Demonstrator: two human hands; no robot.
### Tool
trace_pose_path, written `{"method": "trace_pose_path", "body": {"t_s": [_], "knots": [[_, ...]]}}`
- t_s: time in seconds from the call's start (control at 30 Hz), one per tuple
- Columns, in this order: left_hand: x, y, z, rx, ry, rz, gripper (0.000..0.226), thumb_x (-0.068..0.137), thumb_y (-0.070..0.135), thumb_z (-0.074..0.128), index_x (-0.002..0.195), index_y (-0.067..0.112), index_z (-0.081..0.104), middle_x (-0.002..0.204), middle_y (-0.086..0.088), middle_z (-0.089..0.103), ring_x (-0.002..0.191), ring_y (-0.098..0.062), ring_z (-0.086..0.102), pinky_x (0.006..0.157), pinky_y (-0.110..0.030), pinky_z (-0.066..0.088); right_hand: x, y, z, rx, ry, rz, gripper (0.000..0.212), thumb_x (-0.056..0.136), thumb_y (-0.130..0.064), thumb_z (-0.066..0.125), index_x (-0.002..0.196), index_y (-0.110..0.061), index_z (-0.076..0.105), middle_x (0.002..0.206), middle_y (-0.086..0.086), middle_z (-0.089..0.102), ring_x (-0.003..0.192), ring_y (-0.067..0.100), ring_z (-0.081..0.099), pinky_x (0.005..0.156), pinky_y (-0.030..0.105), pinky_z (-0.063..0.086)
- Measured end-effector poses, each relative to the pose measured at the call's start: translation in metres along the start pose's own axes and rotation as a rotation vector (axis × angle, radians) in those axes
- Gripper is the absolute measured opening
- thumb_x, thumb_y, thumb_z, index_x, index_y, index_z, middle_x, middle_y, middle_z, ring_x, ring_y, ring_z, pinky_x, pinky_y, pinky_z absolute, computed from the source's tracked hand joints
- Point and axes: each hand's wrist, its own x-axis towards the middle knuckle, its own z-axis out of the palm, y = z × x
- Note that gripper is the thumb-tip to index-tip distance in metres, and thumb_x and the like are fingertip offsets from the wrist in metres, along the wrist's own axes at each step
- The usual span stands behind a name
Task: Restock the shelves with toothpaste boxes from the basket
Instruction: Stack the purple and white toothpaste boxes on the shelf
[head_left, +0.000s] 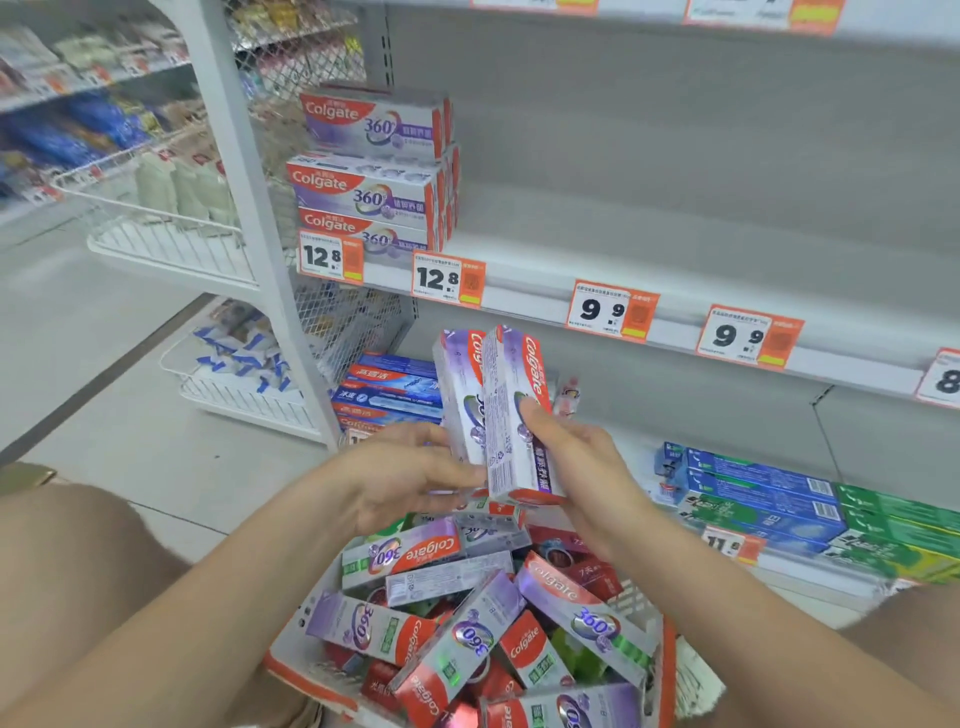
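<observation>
So the big grey shelving unit (675, 156) stood right behind the basket, and its middle shelf (701, 249), up above the basket, was mostly bare. The basket (306, 675) itself, white with an orange rim, sat low between the person's legs. It was heaped with loose toothpaste boxes (587, 613), mostly purple Colgate 360 ones lying every which way, plus a few red ones.

Up and left of the basket, a stack of Colgate 360 boxes (369, 182) sat on that middle shelf, faces out. Off to the right of the basket, blue and green boxes (758, 499) lay stacked on the bottom shelf.

Both hands were up just over the basket. The right hand (587, 462) was wrapped round the front Colgate box (514, 415), thumb across its face, with the box standing near upright. The left hand (410, 473) held the second Colgate box (460, 400) at its lower end, thumb on one side, fingers under. The two boxes touched side by side.

A 12.8 price tag (447, 280) and a 9.9 price tag (608, 312) hung on the shelf edge above the basket.
</observation>
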Motion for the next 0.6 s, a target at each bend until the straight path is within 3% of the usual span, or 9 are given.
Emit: {"method": "trace_pose_path", "body": {"t_s": [0.17,0.23,0.33,0.4,0.47,0.53,0.6], "knots": [[-0.005,0.009,-0.003,0.141,-0.003,0.083,0.049,0.084,-0.015,0.075,0.126,0.0,0.054,0.113,-0.019,0.077,0.095,-0.026,0.076,0.077,-0.031,0.06,0.007,-0.017,0.012,0.084,-0.118,-0.077,0.039,0.104,-0.037,0.061,0.14,-0.022,0.062,0.127,0.01,0.074,0.117,0.033,0.072,0.101,0.054,0.056],[-0.011,0.02,-0.008,0.242,-0.031,0.099,0.053,0.083,-0.008,0.081,0.13,0.004,0.058,0.118,-0.016,0.076,0.103,-0.027,0.075,0.085,-0.031,0.057,0.009,-0.026,0.019,0.052,-0.181,-0.091,0.038,0.104,-0.037,0.059,0.141,-0.029,0.059,0.128,0.006,0.074,0.116,0.03,0.072,0.092,0.048,0.06],[-0.02,0.043,-0.018,0.421,0.022,0.126,0.057,0.068,0.015,0.082,0.123,0.023,0.069,0.114,-0.003,0.076,0.107,-0.024,0.073,0.1,-0.043,0.053,0.011,-0.041,0.026,-0.068,-0.195,-0.164,0.035,0.102,-0.035,0.063,0.137,-0.038,0.06,0.124,-0.001,0.076,0.106,0.02,0.076,0.078,0.036,0.061],[-0.023,0.063,-0.026,0.312,0.14,0.178,0.069,0.063,0.021,0.073,0.131,0.026,0.065,0.109,0.0,0.076,0.1,-0.017,0.072,0.1,-0.043,0.056,0.015,-0.051,0.028,-0.229,-0.174,-0.295,0.042,0.1,-0.035,0.067,0.141,-0.041,0.057,0.122,-0.011,0.076,0.104,0.013,0.075,0.079,0.028,0.06],[-0.022,0.084,-0.033,0.105,0.171,0.301,0.073,0.069,0.023,0.076,0.139,0.025,0.058,0.112,-0.004,0.077,0.099,-0.02,0.074,0.095,-0.042,0.059,0.017,-0.065,0.034,-0.454,-0.124,-0.438,0.055,0.095,-0.036,0.075,0.143,-0.043,0.052,0.114,-0.021,0.075,0.103,0.003,0.072,0.085,0.022,0.056],[-0.021,0.107,-0.039,-0.07,0.2,0.464,0.067,0.082,0.016,0.082,0.142,0.03,0.053,0.112,-0.006,0.078,0.097,-0.024,0.077,0.094,-0.047,0.06,0.022,-0.082,0.042,-0.647,-0.055,-0.543,0.065,0.087,-0.039,0.083,0.143,-0.039,0.05,0.112,-0.02,0.073,0.102,-0.004,0.069,0.09,0.022,0.054],[-0.02,0.128,-0.048,-0.094,0.295,0.625,0.062,0.086,0.013,0.081,0.138,0.035,0.056,0.111,-0.007,0.076,0.097,-0.023,0.077,0.091,-0.045,0.061,0.028,-0.104,0.052,-0.824,0.013,-0.663,0.07,0.083,-0.045,0.085,0.143,-0.034,0.05,0.122,-0.019,0.069,0.107,-0.001,0.066,0.096,0.027,0.052]]}}
